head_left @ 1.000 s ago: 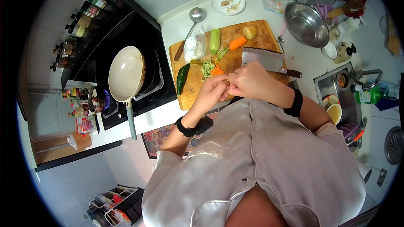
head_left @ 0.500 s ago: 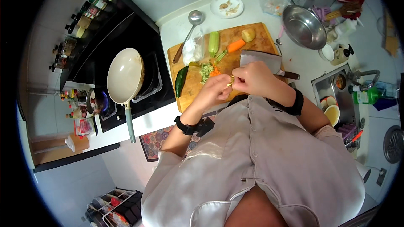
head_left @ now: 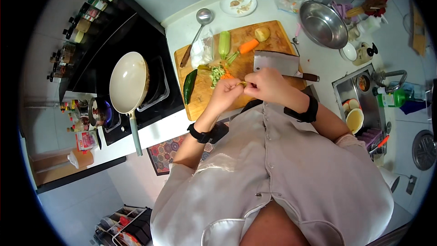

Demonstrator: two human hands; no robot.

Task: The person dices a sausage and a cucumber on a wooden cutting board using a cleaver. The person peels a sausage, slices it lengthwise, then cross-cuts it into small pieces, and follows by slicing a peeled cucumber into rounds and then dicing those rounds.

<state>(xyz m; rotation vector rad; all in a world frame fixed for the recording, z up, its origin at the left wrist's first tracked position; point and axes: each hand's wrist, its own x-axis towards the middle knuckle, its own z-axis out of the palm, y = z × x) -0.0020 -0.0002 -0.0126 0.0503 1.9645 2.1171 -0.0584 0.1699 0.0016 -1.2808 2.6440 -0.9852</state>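
Observation:
Over the near edge of a wooden cutting board (head_left: 273, 42), my left hand (head_left: 225, 94) and my right hand (head_left: 267, 85) meet, fingers pinched. Between their fingertips is a small yellow-green piece (head_left: 243, 84), too small to name exactly. Just beyond my right hand lies a cleaver (head_left: 275, 62), its handle pointing right. Past my left hand are chopped green bits (head_left: 217, 76) and shredded carrot (head_left: 227, 76). A dark green cucumber (head_left: 190, 86) lies at the board's left. Farther back are a pale green squash piece (head_left: 224, 43), a carrot (head_left: 248, 46) and a peeled potato (head_left: 262, 33).
A clear bag of white stuff (head_left: 203, 53) and a ladle (head_left: 205, 16) lie at the board's left. A cream frying pan (head_left: 129, 82) sits on the stove, near a small pot (head_left: 96, 110) over a blue flame. Right are a steel bowl (head_left: 323, 25) and sink (head_left: 339, 84).
The view has shifted slightly, moving the counter scene leftward. My hands stay together, pinching the small piece, with the fingertips slightly turned.

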